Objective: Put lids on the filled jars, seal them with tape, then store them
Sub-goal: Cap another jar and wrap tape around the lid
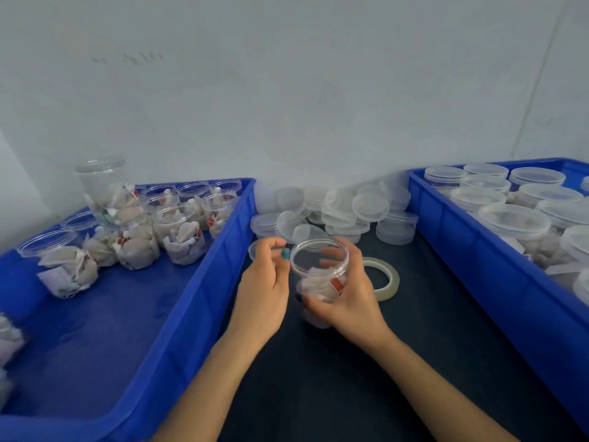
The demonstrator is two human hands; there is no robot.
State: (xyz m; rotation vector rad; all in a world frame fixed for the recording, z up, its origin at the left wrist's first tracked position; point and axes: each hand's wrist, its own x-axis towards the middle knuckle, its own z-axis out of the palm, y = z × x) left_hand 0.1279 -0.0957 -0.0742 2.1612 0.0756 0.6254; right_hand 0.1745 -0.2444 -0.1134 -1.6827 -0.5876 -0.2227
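Fingers [349, 250] of right hand [350, 298] curled round open jar [314, 275], left hand [264, 282] curled beside rim, hold unclear

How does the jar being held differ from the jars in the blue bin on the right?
The held jar has an open mouth; the right bin's jars are lidded. The held jar is gripped by the right hand over the dark table; the others stand packed in their blue bin. Both are clear plastic holding pale packets.
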